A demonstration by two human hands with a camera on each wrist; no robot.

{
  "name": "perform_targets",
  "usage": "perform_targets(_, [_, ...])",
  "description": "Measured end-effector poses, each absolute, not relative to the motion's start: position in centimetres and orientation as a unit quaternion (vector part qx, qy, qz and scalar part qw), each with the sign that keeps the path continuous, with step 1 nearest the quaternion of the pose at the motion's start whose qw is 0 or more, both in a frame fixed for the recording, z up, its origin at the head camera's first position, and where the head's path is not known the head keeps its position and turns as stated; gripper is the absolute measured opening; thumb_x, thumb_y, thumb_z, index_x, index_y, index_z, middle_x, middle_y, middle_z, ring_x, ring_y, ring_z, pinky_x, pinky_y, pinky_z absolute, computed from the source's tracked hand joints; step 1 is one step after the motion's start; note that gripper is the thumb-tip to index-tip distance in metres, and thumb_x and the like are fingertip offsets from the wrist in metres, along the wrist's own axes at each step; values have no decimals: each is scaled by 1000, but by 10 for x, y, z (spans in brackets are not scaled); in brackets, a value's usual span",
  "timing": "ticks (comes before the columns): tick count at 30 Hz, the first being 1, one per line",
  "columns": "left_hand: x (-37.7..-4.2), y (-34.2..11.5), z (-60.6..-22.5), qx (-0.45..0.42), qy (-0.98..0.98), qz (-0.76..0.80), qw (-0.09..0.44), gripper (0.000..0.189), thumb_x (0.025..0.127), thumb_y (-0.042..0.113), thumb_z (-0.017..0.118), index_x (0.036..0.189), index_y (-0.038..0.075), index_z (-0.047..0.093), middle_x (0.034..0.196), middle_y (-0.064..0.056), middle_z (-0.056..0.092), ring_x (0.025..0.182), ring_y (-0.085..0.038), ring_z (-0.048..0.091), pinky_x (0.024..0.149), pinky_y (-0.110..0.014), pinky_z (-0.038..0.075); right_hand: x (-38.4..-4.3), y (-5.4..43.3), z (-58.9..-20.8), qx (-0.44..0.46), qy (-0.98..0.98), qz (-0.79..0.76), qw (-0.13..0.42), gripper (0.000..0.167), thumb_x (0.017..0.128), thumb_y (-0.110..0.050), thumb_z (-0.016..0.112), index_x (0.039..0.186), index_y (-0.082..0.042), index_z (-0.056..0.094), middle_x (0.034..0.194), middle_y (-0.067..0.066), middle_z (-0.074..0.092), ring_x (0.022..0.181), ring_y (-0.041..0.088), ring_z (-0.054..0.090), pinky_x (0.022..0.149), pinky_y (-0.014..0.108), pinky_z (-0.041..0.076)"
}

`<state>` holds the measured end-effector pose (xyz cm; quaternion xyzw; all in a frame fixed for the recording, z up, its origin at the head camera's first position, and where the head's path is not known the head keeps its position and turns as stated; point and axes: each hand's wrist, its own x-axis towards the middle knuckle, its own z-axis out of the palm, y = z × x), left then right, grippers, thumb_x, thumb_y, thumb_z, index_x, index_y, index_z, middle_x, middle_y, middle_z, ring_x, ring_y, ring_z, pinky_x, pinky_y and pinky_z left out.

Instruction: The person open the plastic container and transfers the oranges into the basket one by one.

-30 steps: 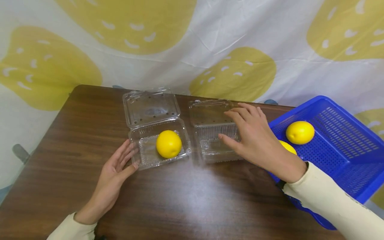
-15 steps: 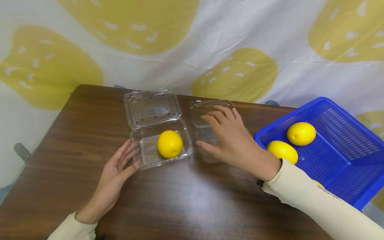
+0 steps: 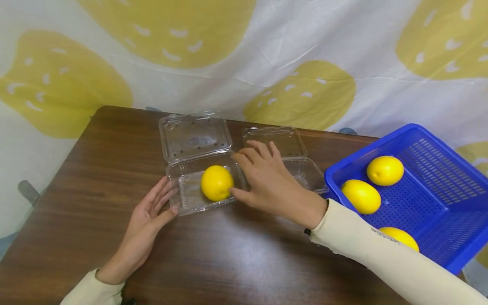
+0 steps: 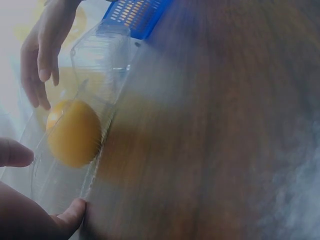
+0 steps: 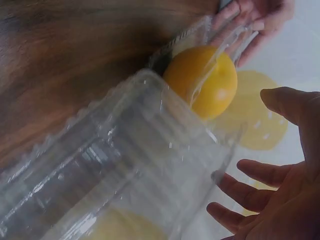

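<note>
A yellow lemon [image 3: 217, 183] sits in the right part of the base of an open clear plastic clamshell box [image 3: 187, 207], whose lid [image 3: 195, 136] lies folded back. My left hand [image 3: 146, 220] rests against the box's left side, fingers fairly straight and thumb at the front corner. Just right of the lemon hovers my right hand [image 3: 268, 182], fingers spread and slightly bent, holding nothing; its thumb tip is right at the lemon in the head view. Behind that hand is a second open clamshell box [image 3: 310, 169], partly hidden. It fills much of the right wrist view.
On the right stands a blue perforated basket [image 3: 431, 178] with a lemon [image 3: 385, 170] at the back, another lemon [image 3: 361, 196] near its left wall, and a third lemon [image 3: 400, 238] partly behind the right sleeve. A patterned curtain [image 3: 213, 84] hangs behind the brown table [image 3: 213, 262].
My right hand has moved left, from over the second box to beside the lemon in the first. The basket's lemons are more exposed. My left hand stays against the box.
</note>
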<state>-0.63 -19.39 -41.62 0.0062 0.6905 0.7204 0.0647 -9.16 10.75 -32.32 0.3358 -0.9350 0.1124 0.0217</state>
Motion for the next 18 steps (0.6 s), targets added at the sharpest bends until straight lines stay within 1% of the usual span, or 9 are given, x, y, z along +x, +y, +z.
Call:
perform_targets(5, [-7, -194, -416, 4, 695, 716, 65, 82, 105, -3, 66, 175, 4, 22, 176, -20, 35, 153, -15, 46, 116, -15, 45, -90, 96, -329, 352, -931, 99, 10, 74, 93, -49, 86, 150, -6, 63, 148, 14, 63, 156, 43, 37, 127, 80, 23])
perform_targets(12, [-7, -193, -416, 8, 694, 718, 63, 82, 105, -4, 65, 175, 4, 22, 176, -21, 34, 154, -17, 45, 116, -16, 45, -93, 86, -336, 366, -926, 88, 17, 73, 93, -50, 86, 148, -7, 64, 145, 11, 65, 155, 42, 39, 125, 82, 24])
perform_targets(18, [-7, -194, -416, 9, 693, 719, 59, 82, 105, -5, 65, 174, 3, 23, 176, -21, 34, 151, -12, 47, 116, -16, 46, -96, 81, -341, 374, -923, 89, 13, 73, 91, -47, 87, 147, -6, 64, 144, 12, 65, 155, 43, 39, 125, 83, 23])
